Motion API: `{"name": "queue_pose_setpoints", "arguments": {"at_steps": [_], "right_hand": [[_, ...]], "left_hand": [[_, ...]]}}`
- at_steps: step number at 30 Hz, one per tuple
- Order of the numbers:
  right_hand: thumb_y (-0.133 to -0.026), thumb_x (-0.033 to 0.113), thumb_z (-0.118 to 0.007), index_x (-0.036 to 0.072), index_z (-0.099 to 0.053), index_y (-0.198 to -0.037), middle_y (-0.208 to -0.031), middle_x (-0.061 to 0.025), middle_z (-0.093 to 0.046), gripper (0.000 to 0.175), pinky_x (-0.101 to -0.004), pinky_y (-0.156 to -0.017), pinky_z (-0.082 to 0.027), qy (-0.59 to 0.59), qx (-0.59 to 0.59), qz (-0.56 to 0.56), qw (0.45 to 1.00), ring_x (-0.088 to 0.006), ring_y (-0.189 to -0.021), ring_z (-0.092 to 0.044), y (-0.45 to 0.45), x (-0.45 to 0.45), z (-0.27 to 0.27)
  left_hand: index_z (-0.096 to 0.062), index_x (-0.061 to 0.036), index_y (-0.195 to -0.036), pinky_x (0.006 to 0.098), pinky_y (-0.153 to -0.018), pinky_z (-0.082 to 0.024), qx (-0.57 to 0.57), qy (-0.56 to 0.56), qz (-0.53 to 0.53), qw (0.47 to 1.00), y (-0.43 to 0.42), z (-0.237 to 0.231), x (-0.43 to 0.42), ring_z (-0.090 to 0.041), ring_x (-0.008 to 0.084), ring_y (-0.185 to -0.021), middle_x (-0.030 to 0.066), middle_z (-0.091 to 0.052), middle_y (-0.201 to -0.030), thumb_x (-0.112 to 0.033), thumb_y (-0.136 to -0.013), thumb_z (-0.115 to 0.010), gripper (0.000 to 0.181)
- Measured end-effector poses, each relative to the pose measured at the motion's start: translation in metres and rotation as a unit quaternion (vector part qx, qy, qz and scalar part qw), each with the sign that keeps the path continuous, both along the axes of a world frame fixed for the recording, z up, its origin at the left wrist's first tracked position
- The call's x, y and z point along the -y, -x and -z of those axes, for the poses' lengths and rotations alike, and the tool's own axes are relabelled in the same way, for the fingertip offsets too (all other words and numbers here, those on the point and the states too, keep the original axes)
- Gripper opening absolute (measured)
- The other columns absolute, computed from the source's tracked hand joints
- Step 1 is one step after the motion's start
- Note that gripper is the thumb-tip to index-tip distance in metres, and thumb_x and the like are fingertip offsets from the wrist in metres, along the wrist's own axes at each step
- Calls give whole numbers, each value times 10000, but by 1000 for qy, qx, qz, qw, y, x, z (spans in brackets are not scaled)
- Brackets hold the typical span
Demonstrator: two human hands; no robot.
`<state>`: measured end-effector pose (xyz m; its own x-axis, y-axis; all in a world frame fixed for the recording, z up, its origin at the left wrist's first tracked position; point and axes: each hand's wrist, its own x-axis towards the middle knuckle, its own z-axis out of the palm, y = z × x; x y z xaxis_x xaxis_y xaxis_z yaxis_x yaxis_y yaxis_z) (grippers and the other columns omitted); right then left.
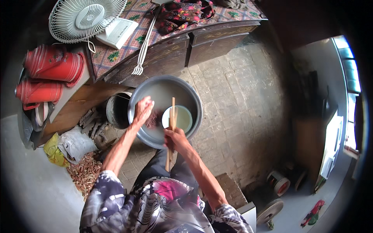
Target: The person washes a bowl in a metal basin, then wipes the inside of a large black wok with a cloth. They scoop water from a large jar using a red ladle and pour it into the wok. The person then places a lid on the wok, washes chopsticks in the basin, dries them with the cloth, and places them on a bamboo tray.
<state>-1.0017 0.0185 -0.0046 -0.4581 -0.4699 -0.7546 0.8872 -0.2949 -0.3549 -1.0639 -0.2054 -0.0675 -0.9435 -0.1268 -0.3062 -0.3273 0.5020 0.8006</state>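
A wide grey basin (199, 109) of cloudy water is in front of me, above my knees. My right hand (177, 140) grips a bundle of wooden chopsticks (173, 112), which stick out on both sides of my fist. Beneath their far ends a white bowl (185, 116) sits in the basin, with pale liquid inside. Over the basin's left side is my left hand (143, 110), its fingers curled; whether anything small is in them cannot be made out. A reddish-brown wet cloth or scrubber (153, 119) lies in the water between the bowl and my left hand.
A cabinet (166, 56) stands beyond the basin; a white back scratcher (143, 54) overhangs its edge near a fan (90, 16) and floral fabric (183, 14). Red thermos flasks (52, 64) stand left. A dark bucket (118, 109), bags (75, 144) and corncobs (84, 171) are on the floor.
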Motion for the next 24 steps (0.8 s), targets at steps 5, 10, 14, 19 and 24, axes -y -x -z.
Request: {"name": "queue_pose_setpoints", "arguments": {"at_steps": [5, 10, 14, 19, 24], "right_hand": [[-830, 26, -565, -74, -576, -867, -694, -129, -602, 107, -375, -527, -540, 17, 27, 26, 999, -235, -560, -611, 50, 82, 78], [-750, 85, -663, -38, -590, -770, -662, -123, -580, 144, -339, -509, -497, -7, -27, 6, 1000, -219, -558, -581, 73, 107, 141], [-759, 171, -699, -20, -587, -824, -693, -116, -600, 230, -334, -552, -510, 49, -66, 30, 996, -210, -599, -600, 92, 112, 156], [-820, 298, -662, 11, -559, -794, -626, -111, -587, 306, -318, -441, -493, 79, -113, 128, 982, -204, -497, -583, 104, 122, 149], [-880, 287, -614, 38, -504, -814, -647, -94, -560, 280, -347, -421, -481, 24, 18, 96, 995, -207, -496, -547, 97, 132, 144]], "left_hand": [[-541, -31, -1195, 386, -791, -540, 184, -347, -294, 871, -65, 45, -2, -643, 236, -912, 117, -632, -1063, -323, -874, -621, 441], [-483, -149, -1287, 530, -868, -463, 245, -491, -323, 771, -88, 36, -31, -529, 349, -1109, 125, -540, -1249, -676, -812, -460, 710], [-499, -182, -1264, 488, -791, -469, 266, -486, -342, 759, -86, -7, -49, -532, 311, -1083, 119, -557, -1209, -640, -860, -399, 619], [-545, -188, -1189, 325, -592, -477, 202, -497, -389, 749, -98, -21, -56, -641, 232, -769, 114, -657, -1019, -516, -911, -427, 446], [-604, -136, -898, 195, -324, -311, 234, -439, -445, 744, -73, 18, -36, -480, 94, -381, 69, -650, -714, -415, -859, -623, 282]]}}
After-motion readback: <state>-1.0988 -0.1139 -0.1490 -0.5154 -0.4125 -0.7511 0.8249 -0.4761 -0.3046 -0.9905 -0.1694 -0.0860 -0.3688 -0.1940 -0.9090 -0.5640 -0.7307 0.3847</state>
